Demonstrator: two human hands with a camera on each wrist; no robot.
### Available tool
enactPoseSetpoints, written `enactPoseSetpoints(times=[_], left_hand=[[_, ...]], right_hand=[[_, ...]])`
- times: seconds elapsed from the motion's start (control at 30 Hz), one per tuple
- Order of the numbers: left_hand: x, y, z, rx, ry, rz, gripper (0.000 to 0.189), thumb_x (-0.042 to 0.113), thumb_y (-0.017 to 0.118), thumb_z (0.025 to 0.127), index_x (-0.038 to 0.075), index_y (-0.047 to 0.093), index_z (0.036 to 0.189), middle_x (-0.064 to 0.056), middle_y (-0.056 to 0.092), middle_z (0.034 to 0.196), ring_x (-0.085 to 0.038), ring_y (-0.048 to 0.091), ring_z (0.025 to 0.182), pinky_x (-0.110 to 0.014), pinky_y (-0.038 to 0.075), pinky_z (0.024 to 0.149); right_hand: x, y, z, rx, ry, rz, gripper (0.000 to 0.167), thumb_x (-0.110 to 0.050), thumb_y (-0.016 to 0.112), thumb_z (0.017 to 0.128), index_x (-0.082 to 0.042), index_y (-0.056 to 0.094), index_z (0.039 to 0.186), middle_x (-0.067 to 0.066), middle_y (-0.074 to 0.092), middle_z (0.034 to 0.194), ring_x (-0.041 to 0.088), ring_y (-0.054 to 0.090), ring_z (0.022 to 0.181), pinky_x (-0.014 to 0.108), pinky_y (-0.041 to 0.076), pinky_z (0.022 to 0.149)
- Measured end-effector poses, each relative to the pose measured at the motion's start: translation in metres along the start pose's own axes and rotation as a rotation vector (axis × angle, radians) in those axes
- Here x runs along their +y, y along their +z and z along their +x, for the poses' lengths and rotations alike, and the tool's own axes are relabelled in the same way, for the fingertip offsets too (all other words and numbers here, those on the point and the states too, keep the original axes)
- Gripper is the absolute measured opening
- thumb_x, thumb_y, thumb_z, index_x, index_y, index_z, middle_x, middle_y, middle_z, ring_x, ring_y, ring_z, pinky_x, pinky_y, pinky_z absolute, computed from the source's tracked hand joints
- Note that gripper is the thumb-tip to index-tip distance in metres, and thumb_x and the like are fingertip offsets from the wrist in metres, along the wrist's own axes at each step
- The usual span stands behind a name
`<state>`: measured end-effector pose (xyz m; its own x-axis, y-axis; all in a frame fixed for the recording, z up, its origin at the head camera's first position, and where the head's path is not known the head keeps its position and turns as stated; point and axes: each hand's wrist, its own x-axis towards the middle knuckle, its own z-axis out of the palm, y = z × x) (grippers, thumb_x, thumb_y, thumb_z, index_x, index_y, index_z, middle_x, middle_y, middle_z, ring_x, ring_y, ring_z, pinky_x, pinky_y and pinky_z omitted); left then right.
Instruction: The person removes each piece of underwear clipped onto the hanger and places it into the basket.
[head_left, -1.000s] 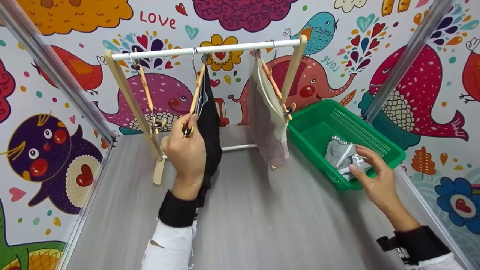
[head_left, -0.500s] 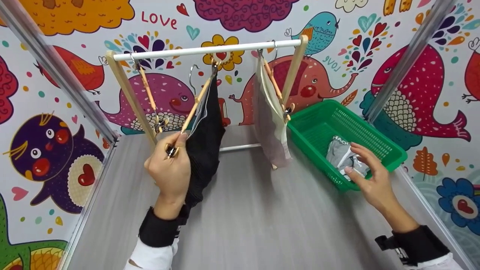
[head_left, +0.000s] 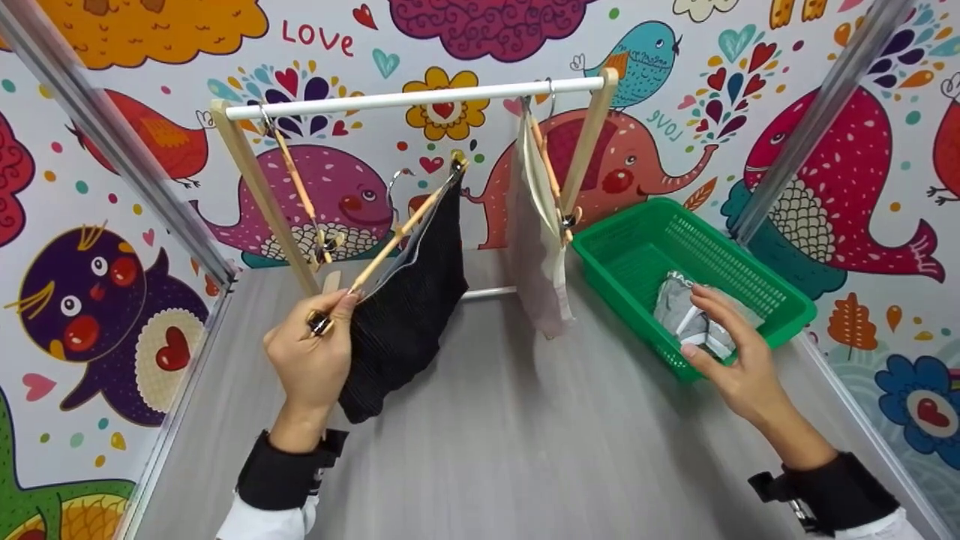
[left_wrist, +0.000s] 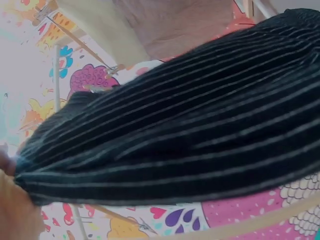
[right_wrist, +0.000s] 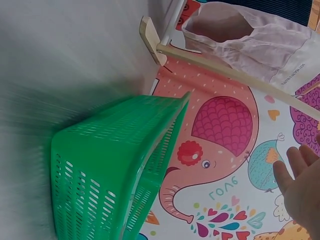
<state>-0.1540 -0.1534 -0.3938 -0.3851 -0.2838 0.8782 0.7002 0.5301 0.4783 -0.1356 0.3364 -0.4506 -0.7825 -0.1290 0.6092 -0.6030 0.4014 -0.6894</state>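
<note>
My left hand (head_left: 311, 352) grips one end of a wooden clip hanger (head_left: 390, 244), close to its metal clip. Clipped along the hanger hangs a black pinstriped garment (head_left: 409, 322), which fills much of the left wrist view with its stripes (left_wrist: 190, 110). The hanger's hook (head_left: 391, 191) is off the rack's white rail (head_left: 427, 96) and below it. My right hand (head_left: 739, 367), fingers loosely bent and apart, hovers at the near side of a green basket (head_left: 615, 289). Under it, inside the basket, lies a folded grey garment (head_left: 675, 300) with white trim, partly hidden by the fingers.
A pale garment (head_left: 536, 262) hangs from another clip hanger (head_left: 547, 161) at the rack's right. At the left end hangs a hanger (head_left: 294, 176) with no garment on it. Wooden rack posts (head_left: 255, 187) stand on the grey table (head_left: 525, 450); patterned walls enclose it.
My left hand has drawn the hanger with the black garment off the rail, down and toward me to the left. My right hand has shifted slightly left over the basket.
</note>
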Motion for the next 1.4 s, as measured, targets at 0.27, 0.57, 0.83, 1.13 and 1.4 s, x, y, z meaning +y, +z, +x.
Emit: enactPoseSetpoints(times=[0.27,0.57,0.83,1.13,1.4], left_hand=[[-0.01,-0.021,-0.001,-0.149,-0.198,-0.188,0.012,-0.022,0.075,0.083,-0.011,0.075,0.089,-0.022,0.076,0.082,-0.009,0.077,0.079,-0.022,0.06,0.071],[-0.01,-0.043,0.0,-0.205,-0.264,-0.329,0.007,-0.024,0.068,0.087,-0.018,0.071,0.09,-0.016,0.077,0.082,-0.017,0.078,0.077,-0.025,0.061,0.073],[-0.005,-0.048,0.0,-0.287,-0.28,-0.548,0.002,-0.023,0.067,0.089,-0.023,0.067,0.091,-0.023,0.075,0.082,-0.022,0.079,0.078,-0.032,0.062,0.072],[-0.003,-0.047,0.0,-0.335,-0.271,-0.639,0.009,-0.015,0.07,0.092,-0.023,0.066,0.09,-0.024,0.075,0.082,-0.022,0.079,0.077,-0.034,0.063,0.071],[-0.003,-0.047,-0.002,-0.354,-0.294,-0.7,0.008,-0.017,0.067,0.092,-0.024,0.065,0.089,-0.025,0.074,0.081,-0.025,0.078,0.074,-0.035,0.063,0.068]], right_hand=[[-0.005,0.003,0.0,-0.011,0.0,0.0,0.067,0.018,0.07,0.081,0.004,0.057,0.145,0.021,0.05,0.155,0.017,0.042,0.146,0.021,0.038,0.112],[-0.014,0.008,0.005,-0.044,-0.035,0.047,0.067,0.017,0.07,0.082,0.008,0.053,0.146,0.025,0.048,0.155,0.02,0.04,0.149,0.023,0.036,0.115],[-0.013,0.012,0.01,-0.06,-0.119,0.076,0.07,0.017,0.072,0.078,0.012,0.052,0.144,0.025,0.049,0.155,0.023,0.045,0.146,0.026,0.038,0.115],[-0.015,0.015,0.011,-0.068,-0.111,0.096,0.072,0.019,0.071,0.076,0.012,0.052,0.145,0.025,0.049,0.155,0.023,0.045,0.145,0.026,0.038,0.115],[-0.021,0.016,0.013,-0.072,-0.116,0.101,0.074,0.02,0.071,0.074,0.013,0.051,0.145,0.023,0.05,0.155,0.022,0.046,0.145,0.026,0.039,0.114]])
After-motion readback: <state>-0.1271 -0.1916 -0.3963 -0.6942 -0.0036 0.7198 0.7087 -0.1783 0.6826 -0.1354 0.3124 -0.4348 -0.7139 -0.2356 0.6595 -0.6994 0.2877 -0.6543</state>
